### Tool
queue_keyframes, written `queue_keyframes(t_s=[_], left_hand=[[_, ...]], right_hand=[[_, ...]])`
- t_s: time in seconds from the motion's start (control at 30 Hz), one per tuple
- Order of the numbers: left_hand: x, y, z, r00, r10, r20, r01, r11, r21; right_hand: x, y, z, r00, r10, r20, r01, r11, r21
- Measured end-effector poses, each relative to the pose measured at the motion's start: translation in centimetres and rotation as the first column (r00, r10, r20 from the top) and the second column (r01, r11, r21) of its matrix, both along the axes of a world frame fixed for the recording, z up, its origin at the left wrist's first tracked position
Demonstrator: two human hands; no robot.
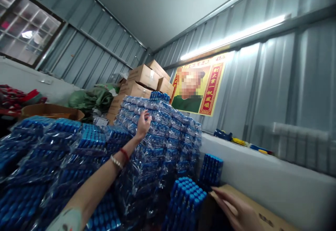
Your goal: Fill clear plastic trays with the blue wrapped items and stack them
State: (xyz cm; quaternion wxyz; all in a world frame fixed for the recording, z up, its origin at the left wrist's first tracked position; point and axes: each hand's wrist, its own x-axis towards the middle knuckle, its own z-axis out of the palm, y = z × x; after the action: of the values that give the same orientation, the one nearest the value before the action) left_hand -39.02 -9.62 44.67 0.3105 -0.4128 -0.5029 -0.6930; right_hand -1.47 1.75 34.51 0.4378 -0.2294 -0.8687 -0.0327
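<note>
The left grip (144,123), loose and apparently empty, should meet the wrapped packs (170,133) lightly; what the right grip (236,207) holds, one cannot tell

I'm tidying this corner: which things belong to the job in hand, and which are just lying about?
Likely in use, judging by the hands: wrapped blue stack (left hand before it); blue bundle and cardboard box (right hand near both).

Apparently just lying about: green sacks; red pile; stacked cartons; ledge items.
</note>
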Motion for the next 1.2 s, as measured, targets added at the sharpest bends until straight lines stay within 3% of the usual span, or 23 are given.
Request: queue_keyframes(t_s=[0.07,0.13,0.2,0.27,0.33,0.43,0.6,0.7,0.8,0.83,0.87,0.93,1.0,1.03,1.07,1.13,1.2], left_hand=[[-2.4,0.9,3.4,0.999,0.023,-0.036,-0.025,0.999,-0.037],[-3.9,1.7,6.1,0.994,0.033,-0.100,-0.041,0.996,-0.074],[-4.7,2.8,8.5,0.986,0.030,-0.166,-0.051,0.991,-0.123],[-5.2,4.0,10.6,0.976,0.009,-0.218,-0.050,0.982,-0.183],[-5.7,5.3,12.2,0.969,-0.017,-0.247,-0.045,0.969,-0.242],[-6.4,6.9,13.4,0.969,-0.024,-0.248,-0.050,0.956,-0.289],[-6.7,7.6,14.2,0.967,0.006,-0.254,-0.072,0.966,-0.250],[-5.9,7.1,14.8,0.959,0.025,-0.282,-0.082,0.978,-0.194],[-4.4,6.1,15.1,0.950,0.045,-0.308,-0.094,0.985,-0.145],[-3.9,5.6,15.0,0.948,0.052,-0.314,-0.098,0.986,-0.134],[-3.3,5.0,14.8,0.946,0.058,-0.319,-0.102,0.987,-0.122],[-1.9,3.3,14.2,0.939,0.071,-0.337,-0.106,0.991,-0.087],[-0.4,1.0,13.1,0.925,0.081,-0.371,-0.103,0.994,-0.039],[0.6,-0.5,12.3,0.916,0.087,-0.390,-0.101,0.995,-0.014],[1.6,-2.0,11.4,0.908,0.093,-0.409,-0.100,0.995,0.006],[4.1,-5.2,8.7,0.891,0.098,-0.443,-0.099,0.995,0.022],[7.1,-8.0,4.5,0.871,0.074,-0.485,-0.089,0.996,-0.009]], right_hand=[[-4.5,-0.4,3.9,0.988,0.117,0.105,-0.122,0.991,0.048],[-8.4,-1.4,7.1,0.980,0.108,0.169,-0.128,0.986,0.112],[-11.0,-2.7,9.1,0.965,0.058,0.256,-0.103,0.980,0.167],[-12.4,-3.9,10.0,0.934,-0.018,0.356,-0.065,0.974,0.219],[-12.7,-4.6,10.3,0.888,-0.103,0.449,-0.019,0.966,0.259],[-12.2,-4.4,10.2,0.823,-0.201,0.532,0.054,0.959,0.280],[-10.4,-1.1,8.8,0.807,-0.223,0.547,0.099,0.964,0.247],[-10.0,1.5,7.8,0.872,-0.142,0.469,0.078,0.985,0.152],[-11.1,2.8,7.5,0.974,0.111,0.196,-0.077,0.982,-0.171],[-11.8,2.8,7.6,0.980,0.191,0.048,-0.165,0.929,-0.330],[-12.6,2.6,7.8,0.961,0.250,-0.119,-0.276,0.830,-0.485],[-14.3,1.5,8.7,0.845,0.298,-0.443,-0.534,0.504,-0.679],[-16.0,0.0,9.8,0.676,0.302,-0.672,-0.728,0.134,-0.672],[-16.7,-0.9,10.3,0.591,0.301,-0.749,-0.782,-0.017,-0.624],[-17.4,-1.8,10.8,0.513,0.298,-0.805,-0.813,-0.134,-0.567],[-18.2,-3.5,10.8,0.373,0.291,-0.881,-0.846,-0.283,-0.452],[-18.2,-5.0,9.4,0.284,0.281,-0.917,-0.844,-0.381,-0.378]])
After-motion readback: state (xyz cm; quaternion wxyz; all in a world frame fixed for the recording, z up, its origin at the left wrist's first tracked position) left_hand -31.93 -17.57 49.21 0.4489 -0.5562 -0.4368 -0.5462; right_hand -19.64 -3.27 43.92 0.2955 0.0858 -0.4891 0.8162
